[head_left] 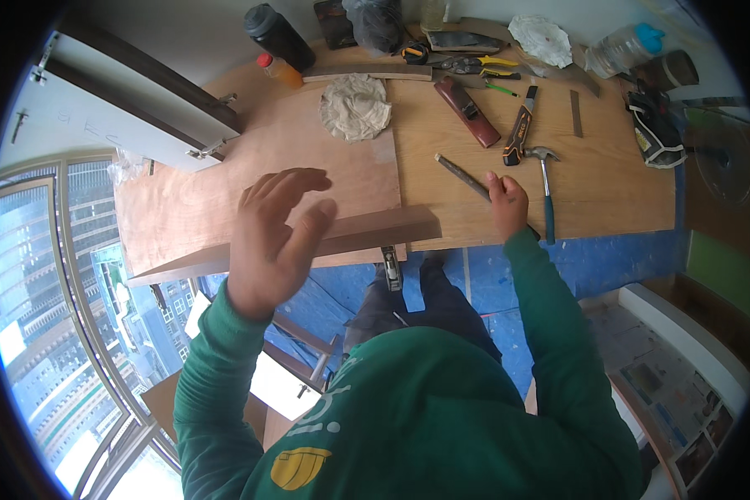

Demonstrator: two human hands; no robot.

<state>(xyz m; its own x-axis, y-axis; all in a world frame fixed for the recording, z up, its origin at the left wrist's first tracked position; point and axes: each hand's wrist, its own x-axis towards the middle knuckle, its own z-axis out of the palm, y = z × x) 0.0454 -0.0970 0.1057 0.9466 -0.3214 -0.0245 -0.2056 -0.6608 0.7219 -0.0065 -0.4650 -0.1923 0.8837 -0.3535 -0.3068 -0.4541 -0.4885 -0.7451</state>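
My left hand (pixel 273 237) is raised with fingers and thumb apart, holding nothing. It hovers over a long brown board (pixel 375 231) that lies along the near edge of the worktable. My right hand (pixel 508 204) is closed round a thin dark stick (pixel 461 175) with a pale end, whose exact kind I cannot make out. The stick slants up and left from my fist over the tabletop. A claw hammer (pixel 547 187) with a blue-green handle lies just right of that hand. Beyond it are an orange-and-black handled tool (pixel 521 127) and a reddish-brown hand plane (pixel 467 112).
A crumpled pale cloth (pixel 355 107) lies on the plywood sheet (pixel 267 167). Along the back are a dark bottle (pixel 278 37), an orange-filled bottle (pixel 281 72), a tape measure (pixel 415 53) and yellow-handled pliers (pixel 479 64). White cabinet panels (pixel 117 117) with hinges stand at left, beside a window.
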